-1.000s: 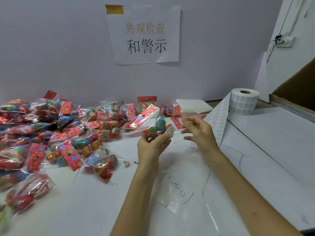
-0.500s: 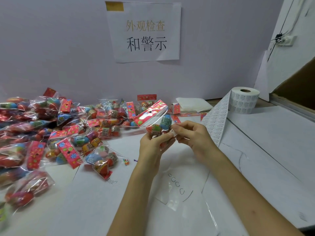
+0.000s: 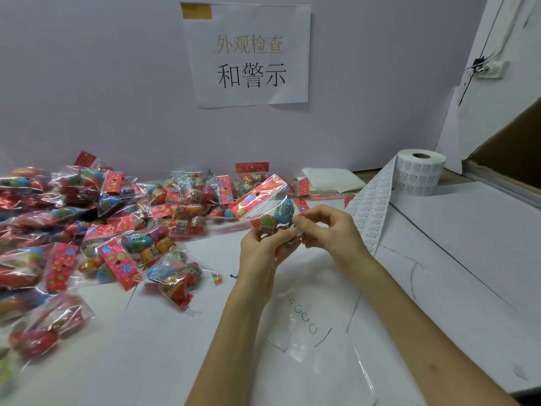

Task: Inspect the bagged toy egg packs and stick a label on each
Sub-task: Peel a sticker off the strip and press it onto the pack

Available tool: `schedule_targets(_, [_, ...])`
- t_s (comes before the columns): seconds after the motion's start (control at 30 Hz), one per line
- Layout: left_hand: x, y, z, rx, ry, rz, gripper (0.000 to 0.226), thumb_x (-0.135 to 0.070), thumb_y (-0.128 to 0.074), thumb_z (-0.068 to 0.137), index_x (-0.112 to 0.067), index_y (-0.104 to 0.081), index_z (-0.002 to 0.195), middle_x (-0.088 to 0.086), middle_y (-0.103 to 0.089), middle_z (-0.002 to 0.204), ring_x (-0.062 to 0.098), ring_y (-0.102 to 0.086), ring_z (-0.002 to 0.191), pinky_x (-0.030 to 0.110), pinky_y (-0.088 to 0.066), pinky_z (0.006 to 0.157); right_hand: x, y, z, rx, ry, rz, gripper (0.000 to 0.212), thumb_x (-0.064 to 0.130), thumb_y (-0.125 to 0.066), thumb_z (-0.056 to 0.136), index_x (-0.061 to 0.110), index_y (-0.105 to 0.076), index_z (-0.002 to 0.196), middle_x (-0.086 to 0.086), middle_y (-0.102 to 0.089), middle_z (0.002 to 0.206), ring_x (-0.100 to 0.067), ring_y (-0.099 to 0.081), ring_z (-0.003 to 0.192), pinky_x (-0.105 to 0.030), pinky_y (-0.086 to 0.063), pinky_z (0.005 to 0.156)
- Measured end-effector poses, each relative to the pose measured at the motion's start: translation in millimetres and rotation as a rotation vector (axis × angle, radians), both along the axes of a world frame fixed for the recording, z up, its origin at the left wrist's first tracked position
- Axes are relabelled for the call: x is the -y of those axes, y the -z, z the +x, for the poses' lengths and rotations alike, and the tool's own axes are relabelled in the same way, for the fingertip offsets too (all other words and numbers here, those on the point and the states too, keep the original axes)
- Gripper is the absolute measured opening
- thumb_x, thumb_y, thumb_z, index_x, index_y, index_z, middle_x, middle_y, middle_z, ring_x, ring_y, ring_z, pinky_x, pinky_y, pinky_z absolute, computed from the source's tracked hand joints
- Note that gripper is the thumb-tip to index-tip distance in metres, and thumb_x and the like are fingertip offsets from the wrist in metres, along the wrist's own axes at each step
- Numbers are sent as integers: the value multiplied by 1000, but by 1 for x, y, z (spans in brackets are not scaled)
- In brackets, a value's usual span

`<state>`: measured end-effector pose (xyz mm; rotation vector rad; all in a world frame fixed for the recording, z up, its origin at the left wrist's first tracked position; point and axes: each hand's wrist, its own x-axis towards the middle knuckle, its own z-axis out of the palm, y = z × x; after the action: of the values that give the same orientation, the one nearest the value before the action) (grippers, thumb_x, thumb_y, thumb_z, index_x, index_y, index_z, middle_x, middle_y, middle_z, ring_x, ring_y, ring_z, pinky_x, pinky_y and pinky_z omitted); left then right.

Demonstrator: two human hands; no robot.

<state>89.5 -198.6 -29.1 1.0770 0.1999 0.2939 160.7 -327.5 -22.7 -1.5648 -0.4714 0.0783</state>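
Dozens of bagged egg packs (image 3: 117, 224) lie heaped on the left of the white worktop (image 3: 439, 259). Near the middle, the left hand (image 3: 260, 253) has its grip curled round one held pack (image 3: 272, 212), raised off the worktop. Touching it from the right, the right hand (image 3: 330, 232) has a narrow grip pinching a small white label (image 3: 297, 230) at the bag's right edge. Far right stands a label roll (image 3: 421, 174), its strip (image 3: 371, 212) trailing nearer.
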Motion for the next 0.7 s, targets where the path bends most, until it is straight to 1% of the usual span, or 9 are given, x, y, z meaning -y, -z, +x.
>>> schedule_targets(0.1, [2,-1,-1,17,11,-11,33,-6,-74,90,0,-68,121,17,-77,110,30,-75,103,35,-61,90,2,0,1,-4,-12,5,12,23,-79,87,12,-74,89,5,-72,75,-14,-69,65,-24,-58,63])
schedule_targets(0.17, [1,-2,-1,12,0,-13,33,-7,-74,90,1,-68,121,17,-77,109,30,-75,102,33,-62,87,3,0,1,-22,-31,15,14,24,-78,86,11,-73,89,3,-72,75,-15,-70,66,-24,-57,63])
schedule_targets(0.27, [0,-2,-1,1,6,-31,30,-5,-72,91,2,-67,119,20,-76,110,31,-75,102,30,-62,82,3,-2,1,-86,-77,71,28,32,-78,80,6,-72,88,-4,-72,75,-17,-69,66,-23,-56,62])
schedule_targets(0.3, [0,-3,-1,-2,14,-43,28,-6,-72,91,1,-68,118,19,-76,109,30,-75,101,29,-62,79,3,-3,1,-110,-89,87,30,33,-77,80,5,-71,87,-6,-72,74,-18,-68,65,-24,-55,61])
schedule_targets(0.37, [0,-3,-1,-7,17,-59,25,-6,-71,92,0,-69,116,18,-77,106,27,-76,96,27,-61,76,4,-3,2,-134,-92,104,23,28,-73,89,4,-70,87,-6,-72,72,-17,-67,63,-24,-56,60])
schedule_targets(0.43, [0,-3,0,-16,-7,-59,26,-7,-71,93,-1,-69,118,16,-78,106,26,-76,96,27,-61,77,2,-1,2,-122,-74,101,20,24,-68,96,6,-72,90,-4,-72,73,-16,-67,63,-24,-56,60])
schedule_targets(0.5, [0,-2,1,-11,-26,-47,28,-8,-71,93,-1,-70,120,16,-77,107,29,-76,100,30,-62,81,0,0,1,-65,-57,65,18,26,-72,93,7,-73,96,-2,-72,79,-15,-69,64,-24,-56,62])
schedule_targets(0.57, [0,-1,1,2,-24,-42,28,-8,-72,92,0,-71,119,17,-77,108,30,-75,101,31,-62,82,-1,0,0,-13,-52,33,22,25,-77,88,7,-73,100,-2,-73,84,-17,-72,68,-25,-57,63])
schedule_targets(0.7, [-1,-2,1,2,1,-88,29,-7,-70,93,2,-68,121,16,-78,106,24,-77,93,28,-62,77,3,0,3,-63,-101,85,12,16,-70,93,5,-73,95,-2,-74,76,-17,-71,66,-23,-57,63])
